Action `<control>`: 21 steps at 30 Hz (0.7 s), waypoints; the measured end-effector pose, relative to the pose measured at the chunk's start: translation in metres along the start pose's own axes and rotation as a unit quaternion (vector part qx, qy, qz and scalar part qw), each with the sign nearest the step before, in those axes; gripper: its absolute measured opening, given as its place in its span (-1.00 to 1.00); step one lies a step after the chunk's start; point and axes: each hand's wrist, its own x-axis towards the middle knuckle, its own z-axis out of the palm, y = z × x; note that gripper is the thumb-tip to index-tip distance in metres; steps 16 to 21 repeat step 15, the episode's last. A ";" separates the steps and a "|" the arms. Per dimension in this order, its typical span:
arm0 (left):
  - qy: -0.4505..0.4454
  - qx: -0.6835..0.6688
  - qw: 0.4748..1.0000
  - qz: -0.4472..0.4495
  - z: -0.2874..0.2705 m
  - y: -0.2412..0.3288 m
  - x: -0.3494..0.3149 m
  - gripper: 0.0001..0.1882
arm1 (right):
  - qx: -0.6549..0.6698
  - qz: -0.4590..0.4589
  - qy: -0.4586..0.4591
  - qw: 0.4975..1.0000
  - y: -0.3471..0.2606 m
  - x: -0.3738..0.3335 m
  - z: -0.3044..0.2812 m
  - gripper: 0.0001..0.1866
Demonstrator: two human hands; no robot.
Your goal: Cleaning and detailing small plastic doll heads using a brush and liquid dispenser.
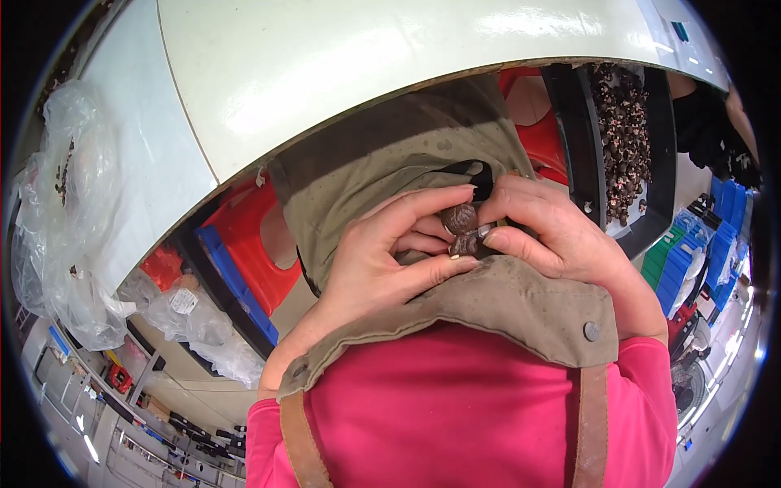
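Note:
My left hand (389, 244) is closed round a dark brown, rounded piece with a grooved surface (460, 218), just above my apron's bib. A second brown grooved lobe (464, 245) shows by the left thumb; I cannot tell whether the two are joined. From the other side my right hand (541, 224) pinches a small silvery tip (486, 231) between thumb and forefinger, against the brown piece. The rest of that silvery thing is hidden in the fingers. Beneath both hands lies the olive-brown apron (390, 163).
A white table (309, 73) curves across ahead of me. Clear plastic bags (77, 220) lie on its left end. At right stands a black tray (663, 138) of small dark and pinkish pieces. Red stools (256, 236) flank my lap; blue bins (720, 236) stand far right, near another person's arm (739, 122).

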 end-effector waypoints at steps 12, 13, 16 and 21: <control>0.007 -0.015 1.000 -0.003 0.000 0.003 0.001 -0.45 | 0.045 0.032 0.007 0.998 -0.004 0.000 -0.003 -0.69; 0.006 -0.006 1.000 -0.006 0.000 0.003 0.000 -0.45 | 0.058 0.066 0.001 0.996 -0.007 0.000 -0.004 -0.68; 0.005 0.003 1.000 -0.008 -0.001 0.003 0.000 -0.44 | 0.074 0.105 -0.008 0.992 -0.009 0.001 -0.006 -0.65; 0.005 0.003 1.000 -0.008 -0.001 0.003 0.000 -0.44 | 0.074 0.105 -0.008 0.992 -0.009 0.001 -0.006 -0.65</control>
